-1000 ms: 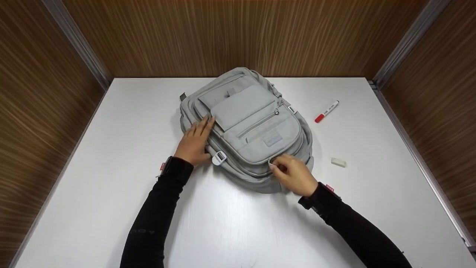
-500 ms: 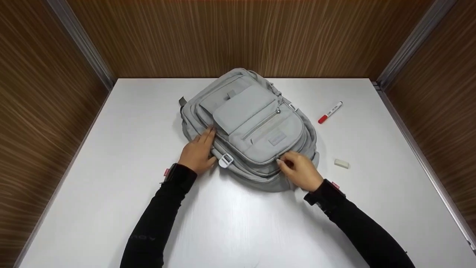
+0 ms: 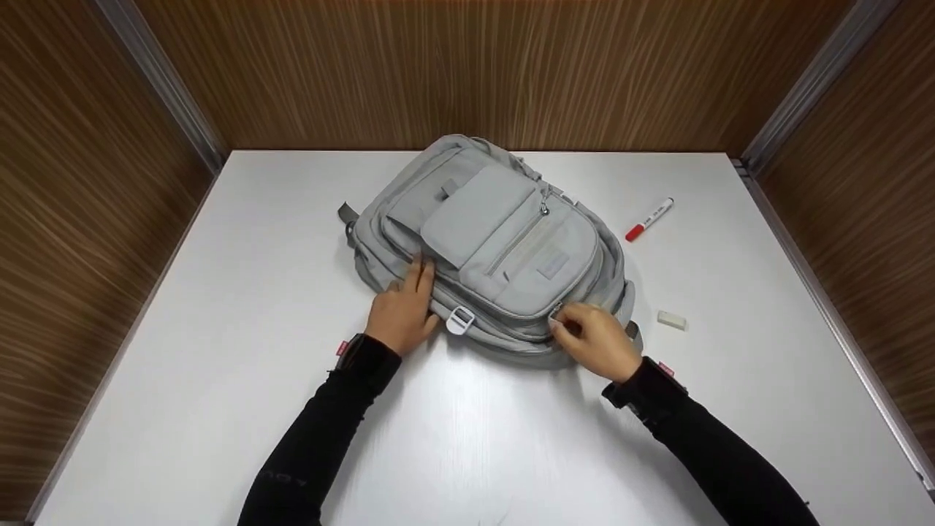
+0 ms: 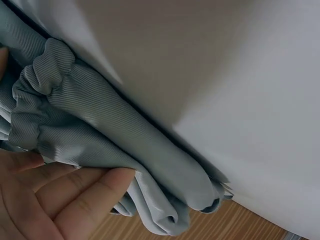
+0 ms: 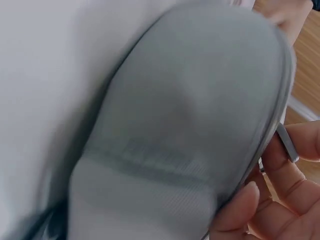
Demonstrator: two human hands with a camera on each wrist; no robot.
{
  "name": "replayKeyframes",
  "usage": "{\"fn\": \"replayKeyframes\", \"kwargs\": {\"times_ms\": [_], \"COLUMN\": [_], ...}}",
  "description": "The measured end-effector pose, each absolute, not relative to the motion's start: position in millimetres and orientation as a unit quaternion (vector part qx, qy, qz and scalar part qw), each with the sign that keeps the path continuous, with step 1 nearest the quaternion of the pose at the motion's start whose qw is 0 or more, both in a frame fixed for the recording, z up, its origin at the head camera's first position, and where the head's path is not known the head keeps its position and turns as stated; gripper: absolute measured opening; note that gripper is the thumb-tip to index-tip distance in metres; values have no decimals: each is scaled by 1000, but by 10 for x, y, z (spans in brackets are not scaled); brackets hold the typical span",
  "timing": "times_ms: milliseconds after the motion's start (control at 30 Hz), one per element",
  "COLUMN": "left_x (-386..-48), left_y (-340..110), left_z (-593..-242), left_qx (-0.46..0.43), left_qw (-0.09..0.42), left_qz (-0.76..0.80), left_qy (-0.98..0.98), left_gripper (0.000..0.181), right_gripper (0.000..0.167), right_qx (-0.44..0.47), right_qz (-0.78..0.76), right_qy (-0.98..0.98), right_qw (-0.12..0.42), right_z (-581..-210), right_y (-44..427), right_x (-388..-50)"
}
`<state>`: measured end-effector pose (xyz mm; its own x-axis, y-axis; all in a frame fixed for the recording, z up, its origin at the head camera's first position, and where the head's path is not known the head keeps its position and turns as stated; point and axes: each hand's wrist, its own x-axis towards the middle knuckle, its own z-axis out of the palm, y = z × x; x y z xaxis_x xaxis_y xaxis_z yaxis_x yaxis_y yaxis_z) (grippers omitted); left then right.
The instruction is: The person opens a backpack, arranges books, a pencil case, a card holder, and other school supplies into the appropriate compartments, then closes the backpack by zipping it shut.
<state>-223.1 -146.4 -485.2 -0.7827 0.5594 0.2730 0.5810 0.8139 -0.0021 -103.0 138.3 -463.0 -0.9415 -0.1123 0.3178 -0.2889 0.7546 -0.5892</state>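
Observation:
A grey backpack (image 3: 475,226) lies front up and slanted on the white table. My left hand (image 3: 400,314) rests on its left side with fingers fairly straight, beside a white strap buckle (image 3: 460,320). In the left wrist view, the fingertips (image 4: 122,177) touch the folded grey side fabric. My right hand (image 3: 595,340) pinches a zipper pull (image 5: 287,142) at the lower edge of the front pocket (image 3: 544,285). The pull shows between the fingers in the right wrist view. How far that zipper is undone cannot be made out.
To the right of the backpack lie a white marker with a red cap (image 3: 649,219) and a small pale eraser-like block (image 3: 672,320). Wood-grain panels (image 3: 467,73) wall the white table (image 3: 453,453) at the back and both sides.
The backpack has turned slightly, its lower end shifting right. My right hand has moved a little right with the zipper pull, and my left hand has shifted right and down along the side.

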Motion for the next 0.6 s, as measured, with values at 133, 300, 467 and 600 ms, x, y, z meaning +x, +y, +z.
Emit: {"fn": "replayKeyframes", "kwargs": {"times_ms": [133, 300, 467, 600], "left_x": [-2209, -2180, -2169, -2149], "left_y": [-1393, -1326, -1277, -1230], "left_z": [-4895, -4886, -4872, -4887], "left_qx": [-286, -272, -259, -255], "left_qw": [133, 114, 104, 100], "left_qz": [-35, -28, -12, -6], "left_qy": [-948, -955, -960, -962], "left_gripper": [79, 74, 72, 72], "right_gripper": [20, 20, 16, 16], "right_qx": [117, 128, 138, 136], "right_qz": [328, 317, 317, 321], "right_qy": [-926, -928, -928, -926], "right_qw": [144, 145, 138, 145], "right_z": [-4678, -4666, -4641, -4651], "right_y": [1323, 1233, 1153, 1123], "right_x": [-1010, -945, -928, -980]}}
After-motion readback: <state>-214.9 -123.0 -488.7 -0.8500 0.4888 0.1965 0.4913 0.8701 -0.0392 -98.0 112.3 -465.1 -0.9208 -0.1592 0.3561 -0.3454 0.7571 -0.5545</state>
